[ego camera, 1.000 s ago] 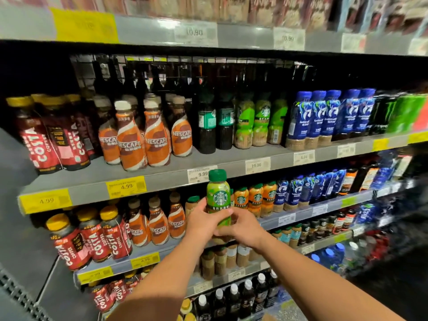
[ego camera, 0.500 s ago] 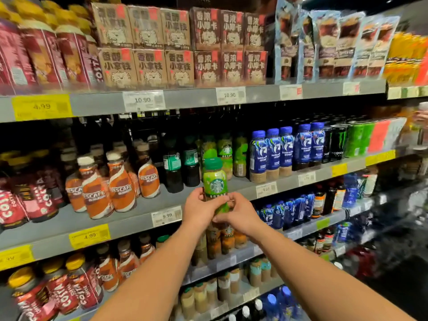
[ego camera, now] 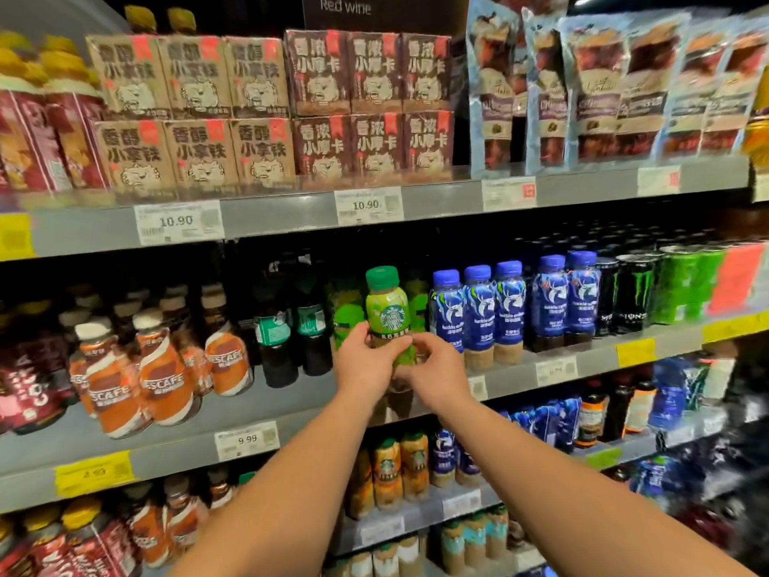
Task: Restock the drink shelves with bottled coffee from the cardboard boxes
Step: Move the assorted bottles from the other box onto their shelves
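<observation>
I see bare strip of middle shelf [ego camera: 299, 395] in front of dark bottles [ego camera: 310, 326]: open lane. Nescafe bottles [ego camera: 162, 368] close it at left, blue bottles [ego camera: 478, 310] stand tight at right. Upper shelf [ego camera: 283, 216] caps headroom.

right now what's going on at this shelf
A person is restocking drinks. Both the left hand and the right hand grip one green-capped Starbucks bottle, upright, at the front of the middle shelf. It sits in front of a row of similar green bottles, between the dark bottles and the blue-capped bottles. The hands hide its base, so I cannot tell whether it is set down yet.
</observation>
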{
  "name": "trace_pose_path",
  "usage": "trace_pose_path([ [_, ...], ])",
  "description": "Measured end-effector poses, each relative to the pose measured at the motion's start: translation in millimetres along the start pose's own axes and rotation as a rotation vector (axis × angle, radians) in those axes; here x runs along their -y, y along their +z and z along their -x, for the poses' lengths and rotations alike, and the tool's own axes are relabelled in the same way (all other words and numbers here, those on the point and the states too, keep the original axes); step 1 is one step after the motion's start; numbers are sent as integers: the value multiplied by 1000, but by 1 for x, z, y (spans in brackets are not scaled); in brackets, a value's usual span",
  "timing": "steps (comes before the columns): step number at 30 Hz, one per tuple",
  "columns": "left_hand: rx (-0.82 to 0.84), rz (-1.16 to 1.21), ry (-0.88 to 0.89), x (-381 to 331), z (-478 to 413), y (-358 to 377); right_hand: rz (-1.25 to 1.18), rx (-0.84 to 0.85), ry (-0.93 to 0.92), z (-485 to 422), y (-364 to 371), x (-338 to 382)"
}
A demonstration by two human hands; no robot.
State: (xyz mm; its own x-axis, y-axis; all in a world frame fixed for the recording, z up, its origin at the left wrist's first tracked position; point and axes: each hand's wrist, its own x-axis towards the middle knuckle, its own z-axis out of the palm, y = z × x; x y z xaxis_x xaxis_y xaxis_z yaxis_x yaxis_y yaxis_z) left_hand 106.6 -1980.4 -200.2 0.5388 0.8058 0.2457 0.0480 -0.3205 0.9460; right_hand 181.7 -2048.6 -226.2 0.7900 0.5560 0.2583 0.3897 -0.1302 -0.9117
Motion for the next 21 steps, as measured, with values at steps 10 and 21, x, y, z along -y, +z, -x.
trace_pose_path([
  [10,42,-105,16,26,-43,26,-16,-103,35,-24,11,-18],
  [21,80,-91,35,44,-52,45,139,-327,131,-28,23,-35],
])
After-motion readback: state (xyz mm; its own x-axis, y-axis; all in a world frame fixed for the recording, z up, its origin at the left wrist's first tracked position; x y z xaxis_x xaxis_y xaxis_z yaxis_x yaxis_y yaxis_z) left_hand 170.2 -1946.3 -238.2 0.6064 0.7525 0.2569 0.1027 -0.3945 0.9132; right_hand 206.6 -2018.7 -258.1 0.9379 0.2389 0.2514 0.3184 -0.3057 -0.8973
